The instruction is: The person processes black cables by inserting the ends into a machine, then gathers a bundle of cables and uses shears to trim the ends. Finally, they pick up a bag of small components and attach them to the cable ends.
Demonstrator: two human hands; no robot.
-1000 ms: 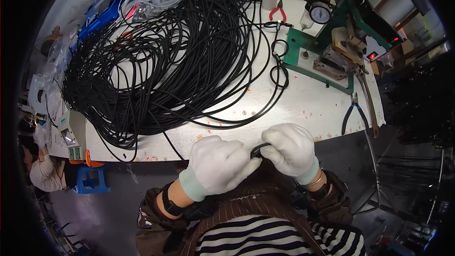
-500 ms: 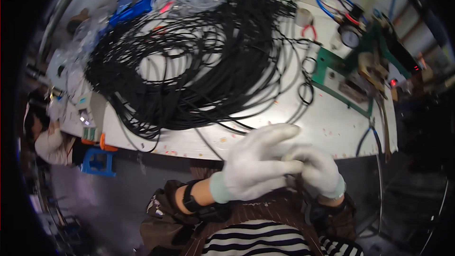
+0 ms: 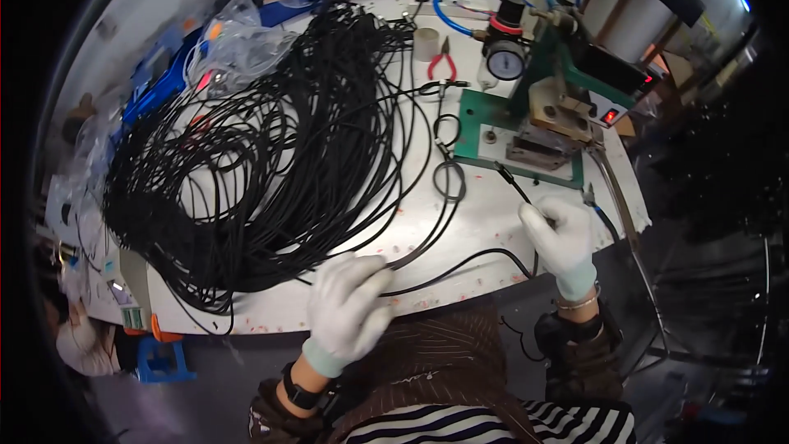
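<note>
My right hand (image 3: pixel 561 234), in a white glove, pinches a black cable (image 3: pixel 518 190) near its end. The cable's dark plug-like tip points up and left toward the green press (image 3: pixel 538 136). From below that hand the cable bends left across the table's front edge to my gloved left hand (image 3: pixel 349 304). The left fingers are curled round cable at the front edge; their exact hold is partly hidden. A large loose coil of black cables (image 3: pixel 329 164) lies beyond and left of my left hand.
Behind the press stands a pressure gauge (image 3: pixel 505 62) with a blue hose (image 3: pixel 444 4). Red-handled pliers (image 3: pixel 442 66) lie near a white roll (image 3: pixel 426 43). Clear plastic bags (image 3: pixel 238 45) are at the back left. A blue stool (image 3: pixel 163 359) and another person's sleeve (image 3: pixel 82 349) show at left.
My hands have moved apart from close together, the right toward the press and the left leftward. The cable end now shows in my right hand. The view has shifted right.
</note>
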